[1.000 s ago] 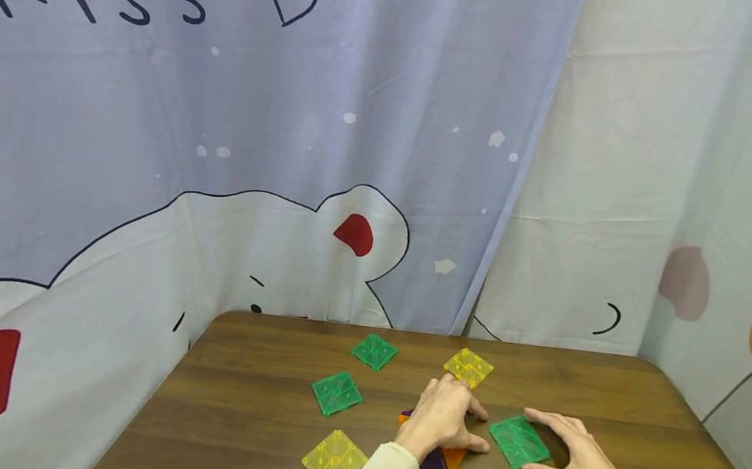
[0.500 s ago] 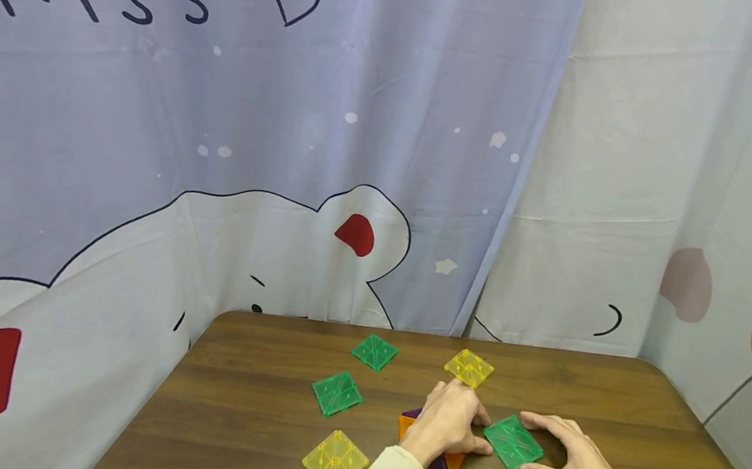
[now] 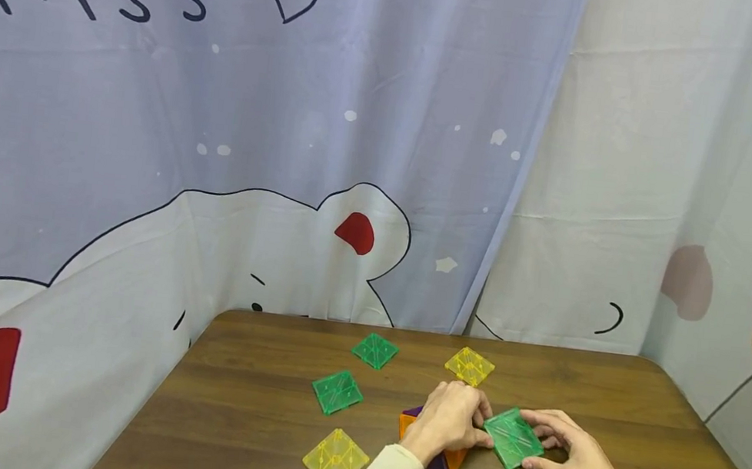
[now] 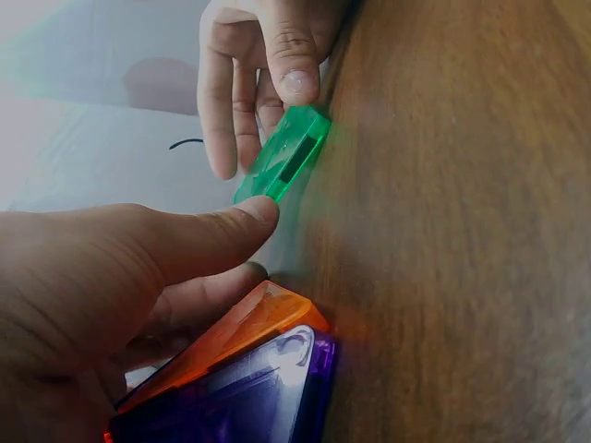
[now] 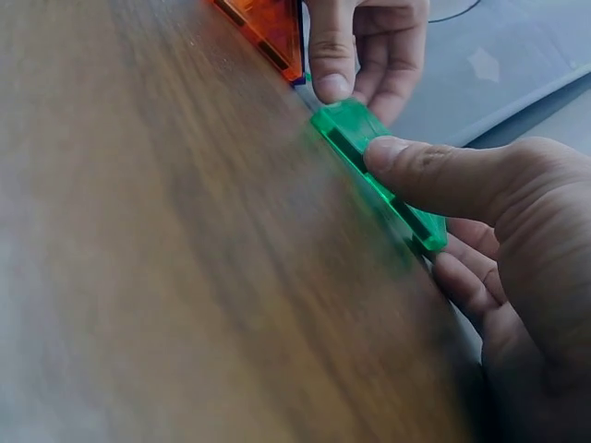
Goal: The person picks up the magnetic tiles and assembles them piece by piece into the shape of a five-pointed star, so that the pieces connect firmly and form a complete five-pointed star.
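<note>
A translucent green square magnetic tile [image 3: 511,438] sits between both hands near the table's right side. My right hand [image 3: 576,458] pinches its right side, thumb at the near corner and fingers at the far one. With its thumb on the tile's left end and fingers behind, my left hand [image 3: 448,422] grips it too, as the right wrist view shows. That hand partly covers an orange tile [image 4: 245,332] and a purple tile [image 4: 245,397], which lie one over the other just left of the green one. In both wrist views the green tile stands tilted against the tabletop.
Two more green tiles [image 3: 337,392] lie apart on the left half of the brown wooden table [image 3: 245,405]. One yellow tile [image 3: 335,462] is near the front, another yellow tile [image 3: 469,367] behind my left hand. A printed curtain [image 3: 362,109] hangs along the back.
The right hand has brought the green tile a little left to my left hand, and tilted it slightly. My left hand has drawn its fingers in at the tile's left edge.
</note>
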Motion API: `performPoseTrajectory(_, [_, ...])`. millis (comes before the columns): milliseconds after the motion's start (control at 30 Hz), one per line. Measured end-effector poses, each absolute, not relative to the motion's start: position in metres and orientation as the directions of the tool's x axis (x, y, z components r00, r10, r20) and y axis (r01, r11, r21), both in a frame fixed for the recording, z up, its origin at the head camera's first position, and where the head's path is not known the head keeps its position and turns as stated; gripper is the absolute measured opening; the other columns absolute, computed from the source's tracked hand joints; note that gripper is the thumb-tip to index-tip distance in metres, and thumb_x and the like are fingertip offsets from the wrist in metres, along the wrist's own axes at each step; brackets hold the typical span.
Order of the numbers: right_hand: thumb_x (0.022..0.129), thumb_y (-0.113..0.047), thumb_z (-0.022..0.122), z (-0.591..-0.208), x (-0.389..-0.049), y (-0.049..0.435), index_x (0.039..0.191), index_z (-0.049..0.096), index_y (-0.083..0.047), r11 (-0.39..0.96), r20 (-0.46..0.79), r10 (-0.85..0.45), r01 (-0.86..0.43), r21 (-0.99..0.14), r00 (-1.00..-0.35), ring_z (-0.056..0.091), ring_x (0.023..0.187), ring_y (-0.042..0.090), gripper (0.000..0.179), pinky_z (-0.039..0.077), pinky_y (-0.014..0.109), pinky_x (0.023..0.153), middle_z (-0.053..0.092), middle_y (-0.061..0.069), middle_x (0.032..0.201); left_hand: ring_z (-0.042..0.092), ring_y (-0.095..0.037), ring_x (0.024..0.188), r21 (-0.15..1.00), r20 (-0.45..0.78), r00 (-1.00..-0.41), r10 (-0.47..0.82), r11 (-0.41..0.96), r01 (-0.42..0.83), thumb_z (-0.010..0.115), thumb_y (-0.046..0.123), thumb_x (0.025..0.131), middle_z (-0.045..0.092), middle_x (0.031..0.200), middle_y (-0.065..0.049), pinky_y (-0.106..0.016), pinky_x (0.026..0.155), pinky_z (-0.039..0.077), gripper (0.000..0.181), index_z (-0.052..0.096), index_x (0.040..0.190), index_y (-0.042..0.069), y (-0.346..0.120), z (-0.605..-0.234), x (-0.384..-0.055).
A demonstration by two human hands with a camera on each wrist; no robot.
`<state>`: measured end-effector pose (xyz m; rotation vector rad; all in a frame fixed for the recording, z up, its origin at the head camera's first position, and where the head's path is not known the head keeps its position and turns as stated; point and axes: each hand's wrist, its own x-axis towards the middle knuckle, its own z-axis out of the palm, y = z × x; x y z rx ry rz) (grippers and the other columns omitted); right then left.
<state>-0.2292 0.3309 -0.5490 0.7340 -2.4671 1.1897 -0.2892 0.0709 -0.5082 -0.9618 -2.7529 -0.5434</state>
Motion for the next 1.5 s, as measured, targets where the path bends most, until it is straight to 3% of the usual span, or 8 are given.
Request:
performPoseTrajectory(200, [0.087, -0.006, 0.094, -0.550, -0.231, 0.333, 0.141, 0.071, -0.002, 0.404, 0.473, -0.351, -0.587, -0.702, -0.808, 0.071, 0.105, 0.016, 0.059, 0.061, 0.023, 0.087, 0.065, 0.019, 0.135, 0.060, 0.013, 0.075, 0.388, 0.264, -0.767, 0.585, 0.663, 0.640, 0.104, 0.033, 0.080, 0.075, 0.080, 0.023, -0.011, 0.078, 0.049, 0.044, 0.081, 0.117, 0.030, 0.069, -0.505, -0.290])
performPoseTrajectory(433, [0.094, 0.004, 0.085, -0.550, -0.231, 0.336, 0.142, 0.069, 0.005, 0.292, 0.438, -0.377, -0.553, -0.780, -0.816, 0.074, 0.104, 0.018, 0.051, 0.062, 0.024, 0.089, 0.064, 0.027, 0.135, 0.062, 0.012, 0.073, 0.550, 0.279, -0.757, 0.591, 0.548, 0.630, 0.105, 0.016, 0.078, 0.078, 0.081, 0.018, -0.007, 0.073, 0.049, 0.031, 0.085, 0.101, 0.025, 0.065, -0.498, -0.290])
performPoseTrajectory(667, [0.103, 0.001, 0.075, -0.550, -0.230, 0.338, 0.147, 0.065, 0.006, 0.238, 0.308, -0.343, -0.399, -0.886, -0.887, 0.075, 0.117, 0.013, 0.045, 0.064, 0.028, 0.093, 0.068, 0.022, 0.143, 0.061, 0.010, 0.066, 0.674, 0.253, -0.814, 0.522, 0.508, 0.536, 0.099, 0.020, 0.087, 0.077, 0.077, 0.022, -0.013, 0.062, 0.051, 0.015, 0.090, 0.096, 0.026, 0.063, -0.496, -0.288])
performPoseTrajectory(967, [0.103, 0.002, 0.075, -0.548, -0.230, 0.336, 0.132, 0.071, 0.015, 0.207, 0.292, -0.176, -0.326, -0.922, -0.940, 0.080, 0.097, 0.014, 0.032, 0.067, 0.033, 0.082, 0.083, 0.013, 0.119, 0.061, 0.010, 0.070, 0.695, 0.251, -0.849, 0.464, 0.524, 0.492, 0.096, 0.024, 0.090, 0.078, 0.078, 0.023, -0.014, 0.066, 0.050, 0.007, 0.091, 0.095, 0.027, 0.060, -0.497, -0.291])
performPoseTrajectory(1167, [0.103, 0.000, 0.077, -0.547, -0.230, 0.333, 0.129, 0.075, 0.013, 0.231, 0.285, -0.120, -0.306, -0.924, -0.951, 0.077, 0.100, 0.008, 0.029, 0.065, 0.028, 0.082, 0.084, 0.010, 0.118, 0.060, 0.007, 0.069, 0.701, 0.252, -0.869, 0.425, 0.539, 0.467, 0.096, 0.027, 0.090, 0.076, 0.073, 0.023, -0.016, 0.064, 0.049, 0.005, 0.092, 0.092, 0.028, 0.059, -0.497, -0.291])
performPoseTrajectory(1367, [0.101, -0.001, 0.080, -0.545, -0.228, 0.333, 0.126, 0.077, 0.012, 0.247, 0.235, -0.067, -0.244, -0.938, -0.970, 0.077, 0.105, 0.005, 0.029, 0.064, 0.025, 0.084, 0.084, 0.011, 0.118, 0.063, 0.010, 0.079, 0.674, 0.249, -0.872, 0.422, 0.571, 0.469, 0.095, 0.030, 0.092, 0.080, 0.083, 0.023, -0.014, 0.075, 0.052, 0.004, 0.092, 0.090, 0.032, 0.060, -0.497, -0.291])
performPoseTrajectory(1500, [0.100, -0.006, 0.082, -0.543, -0.228, 0.333, 0.125, 0.079, 0.011, 0.259, 0.223, -0.044, -0.226, -0.939, -0.974, 0.076, 0.108, 0.004, 0.030, 0.064, 0.024, 0.085, 0.084, 0.010, 0.120, 0.064, 0.010, 0.081, 0.694, 0.255, -0.860, 0.442, 0.535, 0.481, 0.091, 0.027, 0.096, 0.081, 0.087, 0.022, -0.015, 0.076, 0.053, 0.004, 0.092, 0.096, 0.031, 0.056, -0.498, -0.291])
